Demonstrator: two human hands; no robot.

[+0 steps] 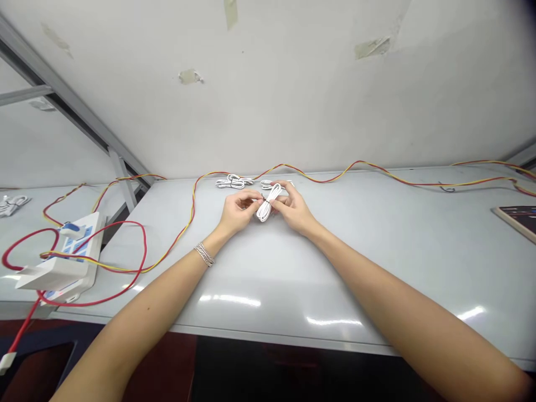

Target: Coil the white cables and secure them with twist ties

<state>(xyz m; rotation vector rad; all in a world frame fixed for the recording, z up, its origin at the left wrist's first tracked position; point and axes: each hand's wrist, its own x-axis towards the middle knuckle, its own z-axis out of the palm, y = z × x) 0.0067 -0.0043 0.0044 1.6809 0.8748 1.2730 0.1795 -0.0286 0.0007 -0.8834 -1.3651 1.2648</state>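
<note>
A coiled white cable (268,203) is held up over the table between my two hands, with a dark twist tie around its middle. My right hand (294,209) grips the coil from the right, thumb on the near side and fingers behind. My left hand (242,211) pinches at the left end of the twist tie. Just behind my hands, a bundled white cable (234,181) lies on the table to the left. Another white cable bundle (266,183) lies partly hidden behind my right hand.
Red and yellow wires (326,181) run along the back of the grey table (377,223). On the left sits a white power strip (90,245) with plugs and a looping red cord (144,245). Another white cable bundle (12,205) lies far left. A dark, light-edged board (519,220) lies at right.
</note>
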